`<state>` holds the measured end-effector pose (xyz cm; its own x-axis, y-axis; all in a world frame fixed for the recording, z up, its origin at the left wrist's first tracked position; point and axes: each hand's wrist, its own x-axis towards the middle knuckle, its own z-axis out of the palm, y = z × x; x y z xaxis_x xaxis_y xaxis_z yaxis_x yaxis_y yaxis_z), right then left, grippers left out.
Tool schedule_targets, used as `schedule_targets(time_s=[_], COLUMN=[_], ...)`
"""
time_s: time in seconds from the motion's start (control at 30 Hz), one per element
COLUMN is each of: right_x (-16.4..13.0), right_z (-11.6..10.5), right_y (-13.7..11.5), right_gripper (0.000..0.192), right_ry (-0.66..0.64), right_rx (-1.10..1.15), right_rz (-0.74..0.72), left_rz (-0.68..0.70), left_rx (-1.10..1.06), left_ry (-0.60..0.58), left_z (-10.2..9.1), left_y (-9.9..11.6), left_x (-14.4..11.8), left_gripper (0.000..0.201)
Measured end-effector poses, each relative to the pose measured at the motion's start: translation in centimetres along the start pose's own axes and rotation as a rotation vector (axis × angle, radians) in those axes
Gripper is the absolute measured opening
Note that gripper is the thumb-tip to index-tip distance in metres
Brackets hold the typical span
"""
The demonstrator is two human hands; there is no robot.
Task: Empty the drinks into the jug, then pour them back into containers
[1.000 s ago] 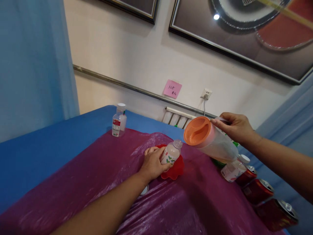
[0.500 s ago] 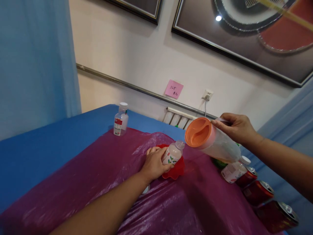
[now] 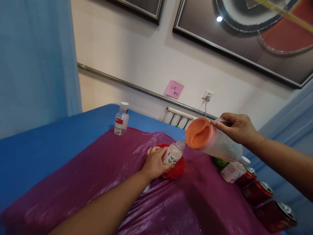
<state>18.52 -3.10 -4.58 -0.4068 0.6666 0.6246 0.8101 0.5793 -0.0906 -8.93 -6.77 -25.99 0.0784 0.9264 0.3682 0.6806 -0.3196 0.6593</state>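
Observation:
My left hand [image 3: 155, 163] is wrapped round a small clear bottle [image 3: 173, 152] with a printed label. The bottle has no cap on and leans to the right over a red wavy-edged dish [image 3: 177, 169]. My right hand [image 3: 236, 127] grips the handle of a translucent pitcher [image 3: 220, 145] with an orange lid [image 3: 198, 133]. The pitcher is tipped left, its lid edge right beside the bottle's mouth. A little liquid shows low in the pitcher. Whether a stream runs between them is too faint to tell.
A capped clear bottle [image 3: 121, 119] stands at the back left. On the right are another capped bottle [image 3: 233, 171], several red cans [image 3: 258, 192] and something green [image 3: 220, 163]. Purple plastic sheeting [image 3: 97, 169] covers part of the blue table [image 3: 36, 140]. A white rack [image 3: 179, 117] sits near the wall.
Almost nothing differs. The pitcher and the bottle keep their tilt, with the lid still at the bottle's mouth; the whole view has shifted very slightly.

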Motion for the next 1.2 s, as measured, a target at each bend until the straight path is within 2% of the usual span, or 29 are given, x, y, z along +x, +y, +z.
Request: schedule_targets(time_s=[0.43, 1.2], right_x=[0.2, 0.3], right_z=[-0.7, -1.0], right_y=[-1.3, -1.6], right_gripper=[0.065, 0.064], right_ry=[0.049, 0.050], right_rx=[-0.001, -0.032], right_rz=[0.000, -0.026], left_rz=[0.003, -0.005], left_rx=[0.004, -0.006], left_ry=[-0.007, -0.016], left_z=[0.0, -0.2], left_y=[-0.2, 0.0], left_x=[0.0, -0.1], left_gripper=[0.061, 0.060])
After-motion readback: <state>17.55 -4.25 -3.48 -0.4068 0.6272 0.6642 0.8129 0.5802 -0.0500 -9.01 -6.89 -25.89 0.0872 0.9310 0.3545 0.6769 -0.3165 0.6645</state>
